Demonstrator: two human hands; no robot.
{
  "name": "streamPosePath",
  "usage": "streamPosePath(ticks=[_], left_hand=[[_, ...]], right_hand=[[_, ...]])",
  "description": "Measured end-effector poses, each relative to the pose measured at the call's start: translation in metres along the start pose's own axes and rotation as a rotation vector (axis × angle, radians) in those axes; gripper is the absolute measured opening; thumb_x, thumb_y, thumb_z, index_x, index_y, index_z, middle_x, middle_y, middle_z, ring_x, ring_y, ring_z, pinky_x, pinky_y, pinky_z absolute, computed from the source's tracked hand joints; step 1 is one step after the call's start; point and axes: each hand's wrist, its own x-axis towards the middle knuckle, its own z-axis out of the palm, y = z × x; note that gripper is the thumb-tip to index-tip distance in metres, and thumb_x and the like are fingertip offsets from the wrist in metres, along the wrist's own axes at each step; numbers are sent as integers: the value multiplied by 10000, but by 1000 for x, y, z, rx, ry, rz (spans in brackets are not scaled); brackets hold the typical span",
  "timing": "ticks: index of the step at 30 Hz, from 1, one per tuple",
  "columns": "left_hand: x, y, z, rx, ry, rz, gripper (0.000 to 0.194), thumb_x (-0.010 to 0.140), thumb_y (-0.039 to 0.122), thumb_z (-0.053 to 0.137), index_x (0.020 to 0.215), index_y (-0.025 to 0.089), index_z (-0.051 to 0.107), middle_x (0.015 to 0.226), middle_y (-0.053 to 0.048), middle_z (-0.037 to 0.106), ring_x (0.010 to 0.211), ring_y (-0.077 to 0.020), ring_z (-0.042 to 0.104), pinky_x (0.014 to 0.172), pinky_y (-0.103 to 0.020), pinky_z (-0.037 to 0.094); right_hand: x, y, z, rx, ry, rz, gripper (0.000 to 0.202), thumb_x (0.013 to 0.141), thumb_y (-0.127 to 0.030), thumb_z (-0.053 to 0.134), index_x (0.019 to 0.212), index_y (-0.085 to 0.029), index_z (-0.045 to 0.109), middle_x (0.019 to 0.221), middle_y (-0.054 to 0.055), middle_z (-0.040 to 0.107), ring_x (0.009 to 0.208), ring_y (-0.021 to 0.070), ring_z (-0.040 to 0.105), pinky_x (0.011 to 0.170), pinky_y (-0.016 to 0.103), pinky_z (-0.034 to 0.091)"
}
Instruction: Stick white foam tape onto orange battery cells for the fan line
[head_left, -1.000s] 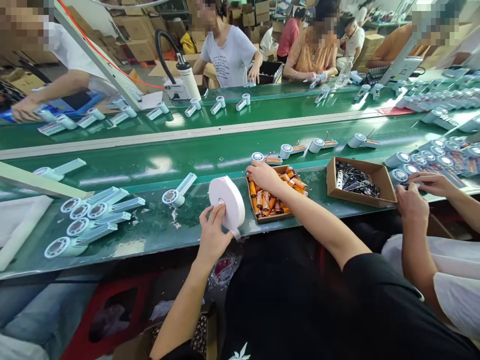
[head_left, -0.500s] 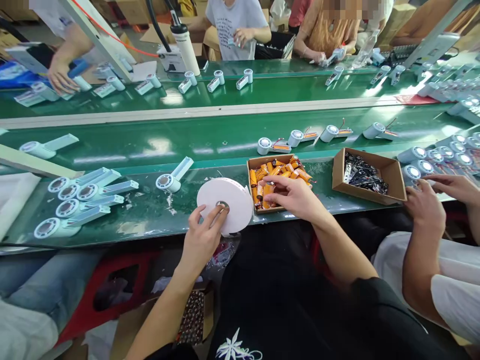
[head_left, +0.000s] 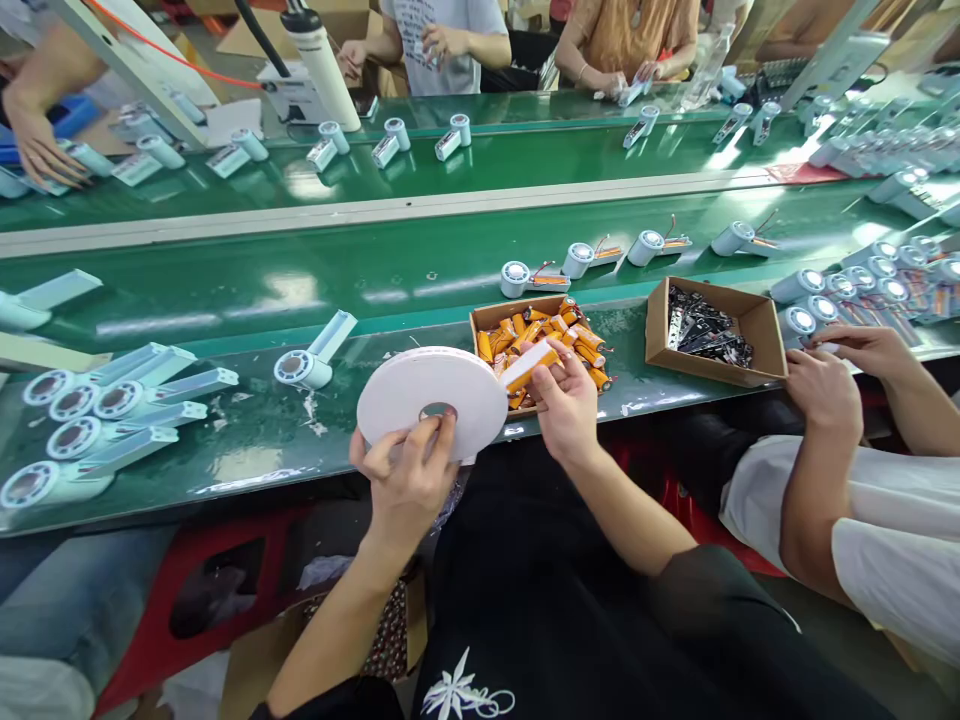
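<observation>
My left hand (head_left: 409, 465) grips a white tape roll (head_left: 397, 392), with fingers at its centre hole. In my right hand (head_left: 566, 400) is an orange battery (head_left: 525, 372) with a white strip along its upper side; its left end is beside the roll's right edge. Behind and below the battery stands a cardboard box (head_left: 480, 318) full of orange batteries (head_left: 581, 335). Left of the roll, a light-blue fan body (head_left: 304, 368) lies on the green bench.
A box of dark parts (head_left: 765, 365) stands to the right, near a co-worker's hands (head_left: 832, 385). Fan bodies are grouped at the left (head_left: 112, 400) and far right (head_left: 877, 280). Others line the green belt (head_left: 337, 265). People sit across the bench.
My right hand has come out of the battery box, lifting a battery to the roll's edge. The roll is tilted differently. The whole view has shifted, with bench items now further left.
</observation>
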Motion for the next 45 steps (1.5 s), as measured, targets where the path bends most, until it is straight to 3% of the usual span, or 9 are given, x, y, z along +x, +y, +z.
streamPosePath(ticks=[6, 9, 12, 15, 19, 24, 28, 33, 45], left_hand=[[-21, 14, -8, -118, -144, 39, 581, 885, 264, 747, 1455, 319, 654, 1110, -87, 758, 1045, -313, 530, 1226, -616, 246], [-22, -34, -11, -176, -361, -57, 680, 831, 213, 758, 1492, 303, 623, 1303, -105, 717, 1226, -354, 533, 1240, -624, 276], [-8, -101, -3, -353, -616, -134, 714, 807, 383, 815, 1488, 301, 617, 1465, -91, 650, 1386, -362, 498, 1207, -544, 398], [21, -155, 14, -252, -510, -367, 513, 942, 477, 675, 1398, 243, 678, 1457, -111, 655, 1361, -330, 561, 1159, -464, 469], [63, -191, 34, 256, -482, -487, 440, 1001, 385, 596, 1345, 127, 688, 1417, -257, 623, 1348, -484, 543, 1063, -638, 488], [115, -210, 61, 193, -646, -242, 350, 971, 250, 636, 1311, 188, 690, 1318, -193, 670, 1273, -382, 608, 1020, -525, 544], [180, -206, 119, -60, -541, 124, 318, 953, 182, 620, 1247, 221, 734, 1418, -157, 630, 1402, -330, 494, 1154, -493, 451], [243, -193, 183, -243, -667, 153, 161, 734, 126, 681, 823, 198, 794, 1160, -116, 756, 1223, -299, 600, 1156, -436, 409], [255, -193, 180, -291, -640, -174, 263, 929, 361, 563, 1076, 245, 747, 1050, -62, 792, 935, -238, 703, 769, -283, 456]], right_hand=[[35, -49, -52, -51, 95, -193, 354, 798, -449, 857, 1083, -290, 719, 1058, 43, 782, 1006, 228, 771, 783, 339, 658], [53, -82, -93, -80, 295, -484, 127, 963, -442, 678, 1075, -426, 735, 1313, -23, 723, 1346, 216, 651, 994, 384, 603], [41, -82, -106, -246, 256, -339, 276, 979, -438, 624, 1240, -497, 691, 1436, 7, 674, 1412, 315, 601, 997, 531, 597], [20, -61, -100, -287, 192, -202, 387, 909, -440, 691, 1291, -496, 674, 1277, 33, 760, 1280, 377, 693, 908, 622, 634], [5, -56, -104, -239, 226, -273, 331, 845, -418, 760, 1131, -578, 708, 1157, -102, 786, 1288, 343, 690, 1067, 691, 574], [21, -83, -121, -319, 285, -429, 285, 889, -389, 747, 1050, -622, 717, 1207, -155, 765, 1351, 296, 648, 1105, 554, 587], [85, -88, -88, -203, 96, -596, 301, 851, -269, 824, 1069, -464, 758, 1059, -73, 777, 1091, 270, 785, 870, 471, 673], [190, -61, -9, -307, -285, -366, 378, 802, -395, 866, 1118, -282, 691, 969, 8, 811, 863, 213, 802, 743, 385, 681], [263, 41, 104, -1497, -768, -393, 277, 992, -358, 668, 1240, -248, 724, 1095, 31, 817, 1048, 205, 754, 901, 282, 532]])
